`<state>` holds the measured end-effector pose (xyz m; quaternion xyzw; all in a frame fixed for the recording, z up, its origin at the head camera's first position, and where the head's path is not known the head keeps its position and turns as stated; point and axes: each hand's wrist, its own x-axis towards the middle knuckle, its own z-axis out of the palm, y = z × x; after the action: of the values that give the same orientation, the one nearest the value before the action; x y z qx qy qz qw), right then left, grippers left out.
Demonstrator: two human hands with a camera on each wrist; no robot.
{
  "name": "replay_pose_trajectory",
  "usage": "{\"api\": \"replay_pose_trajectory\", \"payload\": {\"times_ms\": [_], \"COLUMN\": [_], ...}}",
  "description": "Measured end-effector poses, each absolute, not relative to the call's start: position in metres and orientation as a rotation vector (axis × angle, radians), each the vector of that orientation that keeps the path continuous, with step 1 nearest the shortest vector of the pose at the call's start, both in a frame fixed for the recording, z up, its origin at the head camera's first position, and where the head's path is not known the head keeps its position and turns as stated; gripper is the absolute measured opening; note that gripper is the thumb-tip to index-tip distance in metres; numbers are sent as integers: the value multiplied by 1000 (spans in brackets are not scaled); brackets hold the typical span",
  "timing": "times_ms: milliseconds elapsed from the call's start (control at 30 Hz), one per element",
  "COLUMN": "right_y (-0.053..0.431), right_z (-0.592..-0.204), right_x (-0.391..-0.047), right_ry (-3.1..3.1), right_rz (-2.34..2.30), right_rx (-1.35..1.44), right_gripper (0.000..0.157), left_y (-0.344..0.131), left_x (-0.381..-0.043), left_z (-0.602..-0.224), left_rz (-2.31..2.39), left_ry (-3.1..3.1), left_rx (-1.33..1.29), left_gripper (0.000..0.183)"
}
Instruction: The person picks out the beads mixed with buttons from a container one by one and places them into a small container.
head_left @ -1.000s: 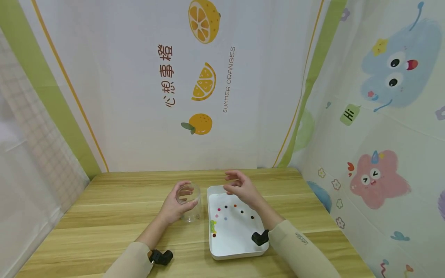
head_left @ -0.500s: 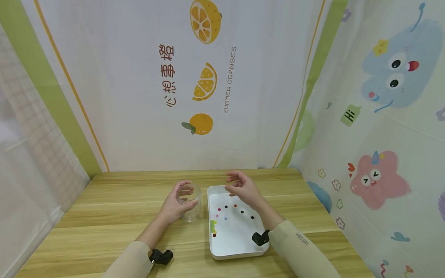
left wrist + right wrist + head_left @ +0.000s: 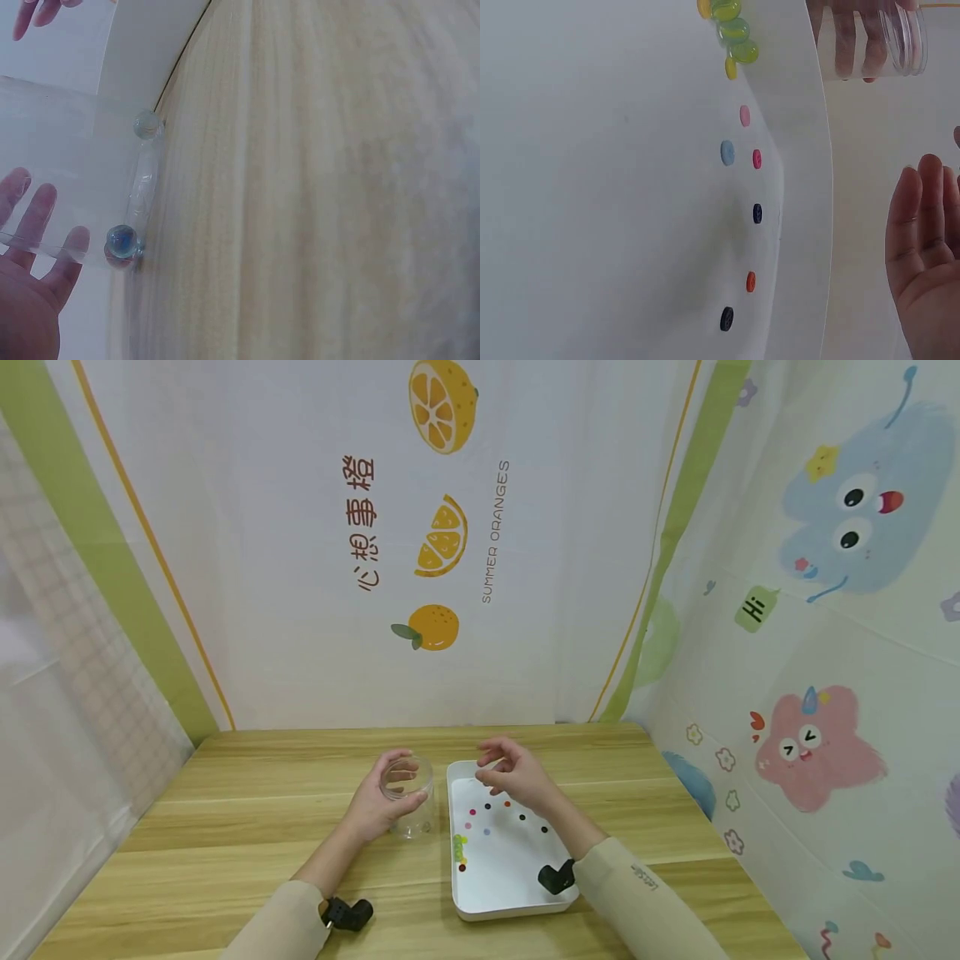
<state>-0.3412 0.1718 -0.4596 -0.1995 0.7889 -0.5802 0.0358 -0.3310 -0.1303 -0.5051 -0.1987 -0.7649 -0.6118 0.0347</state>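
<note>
My left hand (image 3: 367,808) grips a clear jar (image 3: 413,818) around its side, beside the tray's left wall. The jar is upright, its open mouth facing up and its base right at the tabletop. Glass marbles (image 3: 121,241) lie on its bottom in the left wrist view. Over the far end of the white tray (image 3: 480,912) hovers my right hand (image 3: 525,781), thumb and fingers toward the jar. Its fingers look nearly straight in the right wrist view, with nothing visible between them. Yellow-green marbles (image 3: 735,31) lie in the tray along its left wall.
Scattered buttons lie in the tray, among them a light blue button (image 3: 727,153), an orange button (image 3: 751,282) and a black button (image 3: 727,319). The wooden table (image 3: 247,827) ends at a hanging white cloth (image 3: 300,677) behind. Black cameras sit on both wrists.
My right hand has moved slightly left and lower, toward the jar and the tray. The left hand and the jar have stayed in place.
</note>
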Motion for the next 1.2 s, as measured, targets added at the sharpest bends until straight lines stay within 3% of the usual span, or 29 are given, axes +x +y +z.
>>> {"api": "replay_pose_trajectory", "payload": {"times_ms": [467, 1200], "right_y": [160, 152], "right_z": [-468, -482], "right_x": [-338, -333], "right_ry": [2370, 2278], "right_rz": [-1579, -1326], "right_rx": [-580, -617], "right_gripper": [48, 24], "left_y": [-129, -130], "left_x": [-332, -331], "left_z": [-506, -504], "left_rz": [-1888, -1898], "left_ry": [-2331, -2341], "left_rx": [-607, -601], "left_gripper": [73, 73]}}
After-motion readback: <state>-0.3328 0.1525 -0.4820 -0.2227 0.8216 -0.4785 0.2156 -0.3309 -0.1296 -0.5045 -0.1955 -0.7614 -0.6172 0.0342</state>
